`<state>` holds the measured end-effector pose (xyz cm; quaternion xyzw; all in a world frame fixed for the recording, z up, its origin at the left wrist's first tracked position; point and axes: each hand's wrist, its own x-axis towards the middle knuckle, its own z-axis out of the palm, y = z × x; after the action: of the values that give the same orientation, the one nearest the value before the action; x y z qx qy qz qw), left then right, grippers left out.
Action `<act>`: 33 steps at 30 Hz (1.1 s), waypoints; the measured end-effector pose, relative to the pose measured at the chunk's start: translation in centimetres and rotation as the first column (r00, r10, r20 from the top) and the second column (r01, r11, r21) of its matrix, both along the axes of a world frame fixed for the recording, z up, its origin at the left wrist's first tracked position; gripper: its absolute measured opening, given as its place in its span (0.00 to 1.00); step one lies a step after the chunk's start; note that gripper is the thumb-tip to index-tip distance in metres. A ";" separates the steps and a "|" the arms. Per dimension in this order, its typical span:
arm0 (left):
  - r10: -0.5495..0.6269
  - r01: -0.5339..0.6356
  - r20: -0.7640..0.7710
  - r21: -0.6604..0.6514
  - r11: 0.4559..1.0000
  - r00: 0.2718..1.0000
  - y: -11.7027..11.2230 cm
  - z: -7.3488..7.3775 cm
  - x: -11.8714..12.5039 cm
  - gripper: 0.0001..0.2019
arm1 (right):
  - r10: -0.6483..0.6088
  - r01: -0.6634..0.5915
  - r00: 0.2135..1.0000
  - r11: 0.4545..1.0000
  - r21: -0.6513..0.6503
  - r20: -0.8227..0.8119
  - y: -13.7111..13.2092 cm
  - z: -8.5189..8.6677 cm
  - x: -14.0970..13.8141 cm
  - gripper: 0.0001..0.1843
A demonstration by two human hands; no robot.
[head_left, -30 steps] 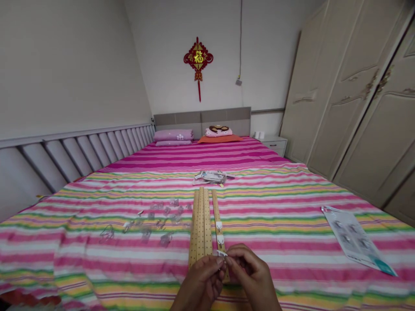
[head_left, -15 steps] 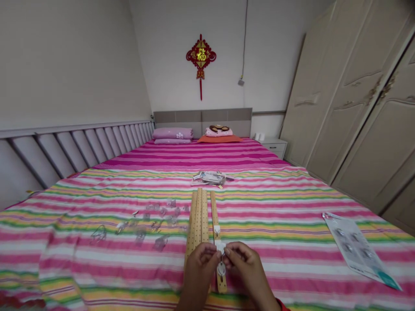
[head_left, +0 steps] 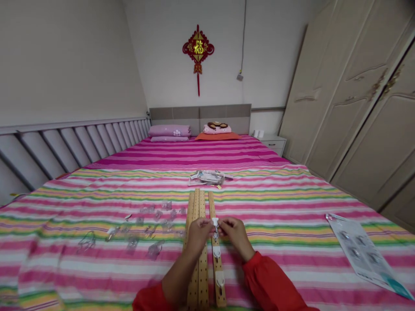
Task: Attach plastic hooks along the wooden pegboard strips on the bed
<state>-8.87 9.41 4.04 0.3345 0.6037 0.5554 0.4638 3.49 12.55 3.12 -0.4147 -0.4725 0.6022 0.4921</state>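
Observation:
Fingertips of my left hand (head_left: 200, 232) and my right hand (head_left: 236, 234) are closed on a small white hook (head_left: 215, 221) from either side. It is over the far half of a narrow wooden strip with holes (head_left: 211, 203); whether it touches the wood I cannot tell. Nearer me on the same strip sit more white hooks: one partly between my hands, a middle one (head_left: 217, 252) and one close to the near end (head_left: 219, 280). Just left, partly behind my left hand and forearm, several perforated wooden strips (head_left: 202, 263) lie side by side.
Several small clear plastic pieces (head_left: 132, 242) are scattered left on the striped bedspread (head_left: 279, 259). A clear bag (head_left: 210, 177) lies beyond the strips. A card pack of round items (head_left: 366, 252) lies to the right. Pillows (head_left: 170, 131) rest by the headboard.
Both hands have moved away from me along the single strip, from a nearer white hook to one farther up. The nearer hooks are now uncovered. The view has shifted slightly.

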 end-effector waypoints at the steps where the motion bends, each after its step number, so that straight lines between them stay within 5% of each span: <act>1: 0.001 -0.001 -0.014 -0.021 1.000 1.000 0.6 -0.1 -0.1 0.08 | 0.006 -0.005 1.000 1.000 -0.012 0.004 0.7 -0.3 -0.2 0.21; 15: -0.080 0.028 -0.266 -0.195 0.980 0.960 4.4 -1.4 -0.9 0.08 | -0.011 0.014 0.999 0.997 -0.079 0.039 4.1 -3.7 -1.2 0.10; 23: -0.079 -0.008 -0.449 -0.189 0.982 0.890 5.7 -3.0 -1.2 0.07 | -0.018 0.023 0.996 0.998 -0.053 0.088 4.8 -4.7 -1.5 0.10; 33: -0.099 0.008 -0.573 -0.160 0.987 0.814 6.0 -3.1 -1.5 0.08 | -0.032 0.037 0.994 0.998 -0.043 0.109 5.4 -5.5 -1.9 0.09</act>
<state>-10.37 15.41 0.98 0.4684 0.7466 0.3670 0.2976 1.56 17.92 -2.38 -0.4657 -0.4774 0.5808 0.4668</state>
